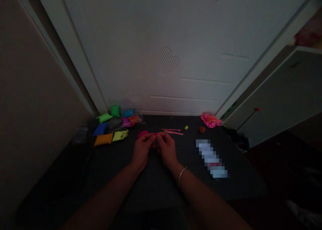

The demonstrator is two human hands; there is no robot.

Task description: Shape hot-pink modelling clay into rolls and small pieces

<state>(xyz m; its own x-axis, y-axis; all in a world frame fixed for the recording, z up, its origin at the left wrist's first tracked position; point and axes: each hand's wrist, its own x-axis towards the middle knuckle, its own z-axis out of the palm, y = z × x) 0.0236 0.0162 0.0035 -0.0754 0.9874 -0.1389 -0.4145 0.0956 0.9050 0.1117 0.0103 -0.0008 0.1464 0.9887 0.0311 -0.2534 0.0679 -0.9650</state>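
Observation:
My left hand (pixel 144 148) and my right hand (pixel 167 147) meet over the dark table, fingertips pinched together. Between them shows a small bit of bright pink modelling clay (pixel 155 133); its shape is mostly hidden by the fingers. Just behind my left hand lies a larger pink clay lump (pixel 143 133), partly covered by it. Beyond my right hand rest a thin pink modelling stick (pixel 171 129) and a pink clay knife (pixel 173 132), side by side. A bracelet circles my right wrist.
Coloured clay packets lie at the left, among them an orange one (pixel 103 139), a yellow one (pixel 120 135) and a blue one (pixel 100 128). Rightward are a yellow bit (pixel 186 127), a brown ball (pixel 202 129), a pink petalled piece (pixel 211 120) and a blurred-out strip (pixel 211 159). A white panel (pixel 141 55) stands behind.

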